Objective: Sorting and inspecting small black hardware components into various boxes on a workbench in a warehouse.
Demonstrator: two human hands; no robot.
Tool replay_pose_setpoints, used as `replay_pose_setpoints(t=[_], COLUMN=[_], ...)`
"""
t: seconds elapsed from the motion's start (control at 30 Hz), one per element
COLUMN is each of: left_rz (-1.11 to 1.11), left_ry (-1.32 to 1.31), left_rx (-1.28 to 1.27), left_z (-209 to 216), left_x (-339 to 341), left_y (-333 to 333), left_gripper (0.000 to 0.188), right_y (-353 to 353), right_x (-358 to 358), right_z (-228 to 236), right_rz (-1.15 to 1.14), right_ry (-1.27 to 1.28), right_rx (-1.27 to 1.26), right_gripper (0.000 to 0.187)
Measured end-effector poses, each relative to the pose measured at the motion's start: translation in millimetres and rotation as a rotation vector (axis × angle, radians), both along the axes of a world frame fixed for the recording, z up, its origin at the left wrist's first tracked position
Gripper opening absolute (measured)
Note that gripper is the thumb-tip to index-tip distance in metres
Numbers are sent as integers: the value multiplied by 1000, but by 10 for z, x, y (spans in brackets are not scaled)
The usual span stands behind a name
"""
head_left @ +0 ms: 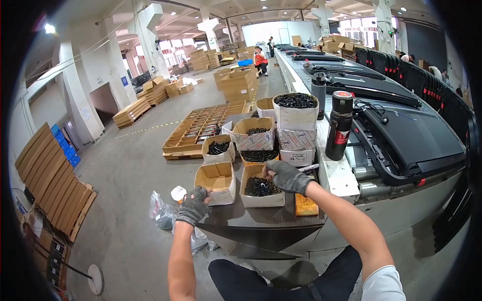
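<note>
My right hand [286, 176], in a grey knit glove, reaches into a small open cardboard box of black parts [261, 187] on a dark side table [261, 220]. Its fingers are curled over the box's far rim, and I cannot tell whether they hold a part. My left hand [193, 205], also gloved, rests closed near the table's left edge, touching the front corner of an empty open cardboard box [217, 181].
Several more boxes of black parts [296, 111] are stacked behind. A black and red bottle [339, 125] stands on the conveyor beside black treadmill frames [411, 140]. An orange flat pack [306, 205] lies on the table. Plastic bags [160, 210] lie on the floor, pallets [198, 130] beyond.
</note>
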State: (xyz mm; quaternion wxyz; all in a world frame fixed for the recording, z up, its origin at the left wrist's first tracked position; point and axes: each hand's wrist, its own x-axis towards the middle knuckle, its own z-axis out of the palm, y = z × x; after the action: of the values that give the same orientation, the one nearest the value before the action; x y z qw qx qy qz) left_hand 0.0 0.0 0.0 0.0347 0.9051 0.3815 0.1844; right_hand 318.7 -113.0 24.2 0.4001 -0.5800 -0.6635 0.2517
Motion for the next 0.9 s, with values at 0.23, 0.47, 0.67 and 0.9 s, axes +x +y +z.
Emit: replay_pose_setpoints(t=[0.23, 0.47, 0.67, 0.9], left_rz=[-238, -3, 26, -109], left_ry=[-455, -25, 273, 353], left_rx=[5, -13, -104, -243], left_z=[347, 506, 200, -49], left_x=[128, 1236, 1811, 2004], left_y=[405, 1636, 2258, 2574], left_gripper=[28, 32, 37, 45], right_y=[485, 587, 377, 303], right_x=[-85, -161, -202, -72], right_z=[-281, -351, -6, -105], right_rz=[-76, -36, 142, 292], right_ry=[-813, -942, -736, -751], right_rx=[23, -53, -262, -183], right_gripper=[21, 22, 85, 70])
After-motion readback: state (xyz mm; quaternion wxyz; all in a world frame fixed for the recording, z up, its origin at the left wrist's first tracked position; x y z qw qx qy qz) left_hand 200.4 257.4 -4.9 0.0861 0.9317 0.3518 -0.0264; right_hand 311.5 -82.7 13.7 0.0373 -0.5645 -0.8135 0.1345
